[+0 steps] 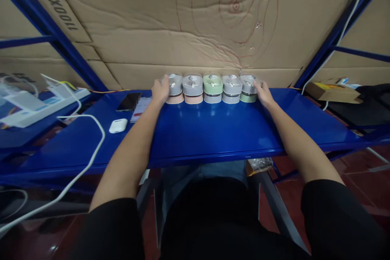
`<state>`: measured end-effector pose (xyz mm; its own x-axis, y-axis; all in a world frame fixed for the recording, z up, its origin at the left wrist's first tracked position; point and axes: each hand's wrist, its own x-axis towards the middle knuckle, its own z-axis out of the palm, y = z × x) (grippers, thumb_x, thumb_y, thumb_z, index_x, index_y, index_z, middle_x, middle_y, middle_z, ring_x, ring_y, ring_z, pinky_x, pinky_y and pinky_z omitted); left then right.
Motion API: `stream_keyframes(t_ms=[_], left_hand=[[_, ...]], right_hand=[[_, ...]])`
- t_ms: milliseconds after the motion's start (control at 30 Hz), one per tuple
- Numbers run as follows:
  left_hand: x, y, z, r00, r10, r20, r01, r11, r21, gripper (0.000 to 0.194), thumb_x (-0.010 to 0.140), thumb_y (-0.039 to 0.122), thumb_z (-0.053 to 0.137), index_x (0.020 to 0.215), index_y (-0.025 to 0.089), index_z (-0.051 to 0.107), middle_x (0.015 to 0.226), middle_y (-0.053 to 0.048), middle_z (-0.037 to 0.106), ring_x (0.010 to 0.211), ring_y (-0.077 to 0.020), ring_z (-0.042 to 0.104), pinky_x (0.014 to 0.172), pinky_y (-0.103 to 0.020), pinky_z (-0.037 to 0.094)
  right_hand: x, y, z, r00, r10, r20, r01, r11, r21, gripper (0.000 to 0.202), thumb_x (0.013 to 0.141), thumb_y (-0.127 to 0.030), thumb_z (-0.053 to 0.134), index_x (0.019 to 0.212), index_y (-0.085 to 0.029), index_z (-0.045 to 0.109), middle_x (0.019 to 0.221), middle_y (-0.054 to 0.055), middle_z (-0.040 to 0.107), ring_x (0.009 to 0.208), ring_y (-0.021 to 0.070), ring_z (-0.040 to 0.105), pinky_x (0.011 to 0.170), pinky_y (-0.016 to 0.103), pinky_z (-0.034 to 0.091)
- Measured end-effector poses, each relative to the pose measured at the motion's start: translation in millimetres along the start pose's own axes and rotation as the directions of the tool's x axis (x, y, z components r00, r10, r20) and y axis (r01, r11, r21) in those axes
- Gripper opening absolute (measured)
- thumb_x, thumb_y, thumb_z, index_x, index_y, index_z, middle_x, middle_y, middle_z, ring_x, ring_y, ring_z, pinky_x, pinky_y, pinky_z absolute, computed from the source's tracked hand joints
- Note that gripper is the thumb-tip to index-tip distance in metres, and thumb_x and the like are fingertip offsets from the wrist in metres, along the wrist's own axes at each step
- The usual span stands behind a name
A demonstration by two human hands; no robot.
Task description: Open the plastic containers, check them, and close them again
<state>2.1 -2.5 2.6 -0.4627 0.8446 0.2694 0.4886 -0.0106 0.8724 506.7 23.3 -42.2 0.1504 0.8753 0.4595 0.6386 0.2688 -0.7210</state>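
Note:
A row of several small lidded containers stands at the back of the blue shelf, each stacked in two layers under a clear top. My left hand [160,90] is closed around the outer side of the leftmost container [174,85], grey above pink. At the other end, my right hand [263,92] grips the side of the rightmost container [249,85], grey above green. Between them stand a grey-and-pink container [193,86], a green-and-grey container [213,85] and an all-grey container [232,86], side by side. Some fingertips are hidden behind the end containers.
Left of my forearm lie a dark phone [129,101], a phone with a lit screen [140,109] and a white earbud case [118,125]. A white cable [96,150] crosses the shelf [213,138]. Cardboard [146,44] backs it; blue posts flank it. A power strip [45,105] sits far left.

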Motion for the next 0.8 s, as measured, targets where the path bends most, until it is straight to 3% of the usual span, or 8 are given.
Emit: stream_keyframes(t_ms=[133,200,333,567,800], left_hand=[[-10,11,-0.9,0.999,-0.019,-0.040,0.020,1.000,0.024,0.061,0.109,0.061,0.061,0.148,0.015,0.062,0.160,-0.030,0.069,0.163,-0.0481,0.058,0.138,-0.064,0.042],[-15,16,-0.1,0.995,0.040,-0.095,-0.036,0.998,0.042,0.062,0.110,0.056,0.061,0.156,0.014,0.056,0.165,-0.030,0.065,0.166,-0.0471,0.053,0.140,-0.064,0.038],[-31,25,3.4,0.963,0.228,-0.143,-0.216,0.972,0.093,0.059,0.112,0.053,0.059,0.158,0.016,0.054,0.167,-0.030,0.058,0.168,-0.0450,0.050,0.142,-0.061,0.034],[-58,44,4.5,0.915,0.380,-0.136,-0.361,0.921,0.147,0.056,0.110,0.061,0.064,0.152,0.025,0.059,0.162,-0.022,0.060,0.165,-0.0471,0.047,0.139,-0.063,0.035],[-71,53,-1.2,0.871,0.486,-0.071,-0.471,0.868,0.157,0.049,0.111,0.050,0.065,0.148,0.017,0.059,0.162,-0.024,0.059,0.162,-0.0427,0.050,0.140,-0.057,0.035]], right_hand=[[-6,-9,-4,0.989,-0.087,-0.116,0.068,0.985,-0.159,0.141,0.071,-0.105,0.072,0.178,-0.019,0.041,0.179,0.029,0.050,0.163,0.0549,0.051,0.134,0.075,0.041],[-10,-16,-5,0.987,-0.132,-0.092,0.111,0.973,-0.200,0.139,0.068,-0.099,0.081,0.176,-0.020,0.044,0.177,0.029,0.050,0.164,0.0564,0.048,0.136,0.077,0.037],[-20,-31,-2,0.992,-0.104,-0.072,0.093,0.986,-0.137,0.120,0.071,-0.079,0.092,0.169,-0.022,0.054,0.171,0.028,0.055,0.165,0.0563,0.045,0.138,0.075,0.034],[-27,-47,0,0.992,-0.052,-0.116,0.040,0.994,-0.102,0.102,0.071,-0.055,0.089,0.163,-0.019,0.060,0.164,0.026,0.066,0.159,0.0546,0.054,0.138,0.076,0.035],[-27,-57,-17,0.960,-0.057,-0.273,0.053,0.998,-0.022,0.093,0.074,-0.058,0.084,0.158,-0.025,0.061,0.161,0.020,0.070,0.156,0.0491,0.059,0.138,0.073,0.036]])
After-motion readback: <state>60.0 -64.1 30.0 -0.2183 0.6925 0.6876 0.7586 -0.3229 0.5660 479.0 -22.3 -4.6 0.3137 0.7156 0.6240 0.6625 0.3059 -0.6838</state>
